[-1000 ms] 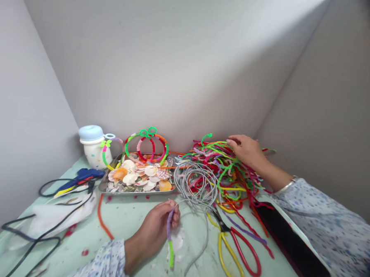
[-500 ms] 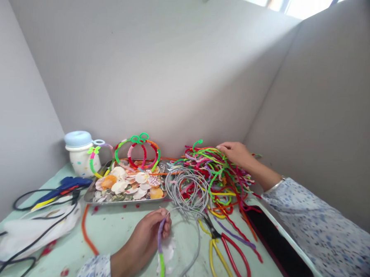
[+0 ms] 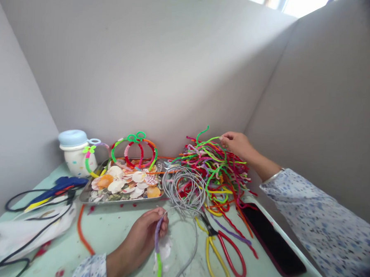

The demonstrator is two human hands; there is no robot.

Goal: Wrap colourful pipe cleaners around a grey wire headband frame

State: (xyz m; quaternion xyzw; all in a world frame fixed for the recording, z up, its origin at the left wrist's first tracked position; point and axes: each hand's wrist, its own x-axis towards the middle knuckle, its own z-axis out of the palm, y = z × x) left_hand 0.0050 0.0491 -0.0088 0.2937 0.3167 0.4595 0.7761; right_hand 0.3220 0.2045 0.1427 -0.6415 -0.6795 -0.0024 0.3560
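My left hand [image 3: 147,231] is closed near the front of the table, pinching a grey wire wrapped in purple and green pipe cleaner [image 3: 157,240]. That wire runs up to a loose grey wire coil [image 3: 185,190] lying just beyond the hand. At the far edge of a tangled heap of pipe cleaners [image 3: 217,165], my right hand [image 3: 231,141] pinches the end of a lime-green pipe cleaner [image 3: 212,139], whose other end lies in the heap. Pliers [image 3: 212,233] with one yellow and one red handle rest in front of the coil.
A metal tray [image 3: 119,201] of seashells stands left of the coil, with wrapped rings [image 3: 140,154] upright on it. Behind it is a white jar [image 3: 77,155] with a blue lid. A glue gun [image 3: 61,188] and black cables lie left. A phone [image 3: 272,242] lies at the right edge.
My right hand has risen slightly from the heap, lifting the end of a lime-green pipe cleaner. A dark green strand stands up higher. My left hand keeps its pinch; the view has shifted slightly.
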